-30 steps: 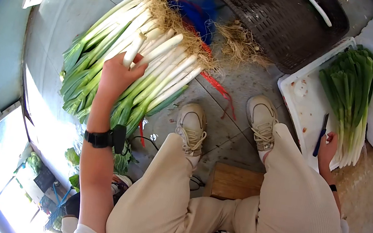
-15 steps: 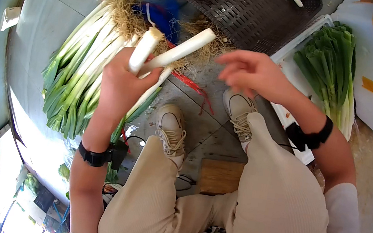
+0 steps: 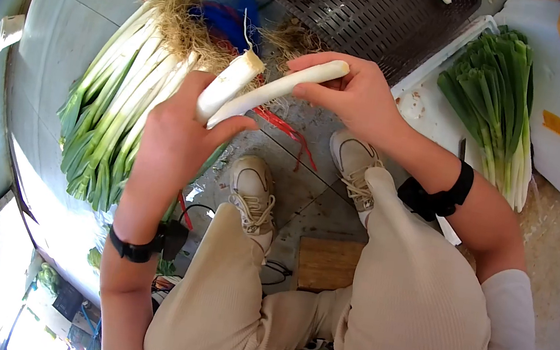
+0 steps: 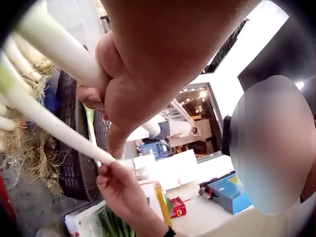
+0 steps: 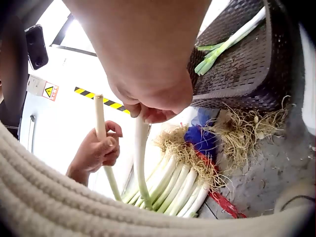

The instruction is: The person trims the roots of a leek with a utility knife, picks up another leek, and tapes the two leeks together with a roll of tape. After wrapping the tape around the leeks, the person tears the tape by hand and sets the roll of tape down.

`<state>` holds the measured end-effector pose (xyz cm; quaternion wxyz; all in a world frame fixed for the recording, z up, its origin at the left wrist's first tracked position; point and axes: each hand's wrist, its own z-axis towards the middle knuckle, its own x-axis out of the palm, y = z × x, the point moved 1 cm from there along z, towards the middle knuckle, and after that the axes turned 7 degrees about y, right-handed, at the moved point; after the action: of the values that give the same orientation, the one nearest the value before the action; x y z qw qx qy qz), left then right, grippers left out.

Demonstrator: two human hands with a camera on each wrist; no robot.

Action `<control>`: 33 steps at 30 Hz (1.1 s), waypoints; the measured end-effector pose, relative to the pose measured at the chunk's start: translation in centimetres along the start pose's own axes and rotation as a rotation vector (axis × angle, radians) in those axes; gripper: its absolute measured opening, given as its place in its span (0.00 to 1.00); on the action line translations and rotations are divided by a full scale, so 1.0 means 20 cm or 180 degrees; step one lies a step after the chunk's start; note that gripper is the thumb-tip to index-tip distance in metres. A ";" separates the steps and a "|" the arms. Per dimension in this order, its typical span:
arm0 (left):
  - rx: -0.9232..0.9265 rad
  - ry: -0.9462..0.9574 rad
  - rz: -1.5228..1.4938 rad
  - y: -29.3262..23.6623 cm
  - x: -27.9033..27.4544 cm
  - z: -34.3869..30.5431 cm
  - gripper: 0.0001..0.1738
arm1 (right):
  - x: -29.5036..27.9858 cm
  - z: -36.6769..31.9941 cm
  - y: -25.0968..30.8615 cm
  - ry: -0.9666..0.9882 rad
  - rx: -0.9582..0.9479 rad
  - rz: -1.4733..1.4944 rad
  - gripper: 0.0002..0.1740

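Note:
My left hand (image 3: 183,117) grips a leek (image 3: 229,86) by its white shaft, the pale root end pointing up with a thin strand hanging off it. With thumb and fingers my right hand (image 3: 357,96) pinches a second leek (image 3: 274,94) near its bare white end. Both leeks slant side by side; in the right wrist view a gap shows between the left hand (image 5: 98,153) and the second leek (image 5: 140,158). Under them lies a pile of leeks (image 3: 118,93) with stringy roots (image 3: 190,27) toward the basket.
A brown woven plastic basket (image 3: 362,13) stands ahead, a leek inside. At right, a white foam tray (image 3: 416,112) holds a bundle of green-topped leeks (image 3: 490,98) and a dark knife (image 3: 462,150). Red tape (image 3: 280,124) and a blue net (image 3: 228,15) lie beside the pile.
My right hand has come from beside the knife on the tray across to the second leek and now pinches its end. My left hand has lifted its leek off the pile.

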<state>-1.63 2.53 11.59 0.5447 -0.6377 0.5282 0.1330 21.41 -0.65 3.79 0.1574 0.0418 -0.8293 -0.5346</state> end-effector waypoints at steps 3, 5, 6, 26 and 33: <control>0.0151 -0.0040 0.0418 -0.03 -0.09 -0.03 0.31 | -0.01 0.00 -0.01 0.0134 -0.0074 -0.0044 0.19; 0.0168 0.0033 0.0464 -0.04 -0.09 -0.03 0.32 | 0.01 -0.01 -0.02 0.0201 -0.0140 0.0047 0.20; 0.0198 0.0084 0.0503 -0.04 -0.10 -0.02 0.34 | 0.01 -0.01 0.00 0.0262 -0.0267 0.0024 0.20; 0.0911 -0.0131 -0.0040 0.11 0.14 0.03 0.26 | 0.07 -0.04 0.06 0.0011 -0.0236 -0.0411 0.17; 0.1154 -0.0113 -0.0214 0.16 0.05 -0.03 0.22 | 0.07 -0.03 0.04 -0.0024 -0.0489 -0.0363 0.16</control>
<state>-4.09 2.04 9.18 0.6641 -0.5439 0.5122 0.0285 20.44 -1.26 5.00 0.1264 0.0747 -0.7827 -0.6048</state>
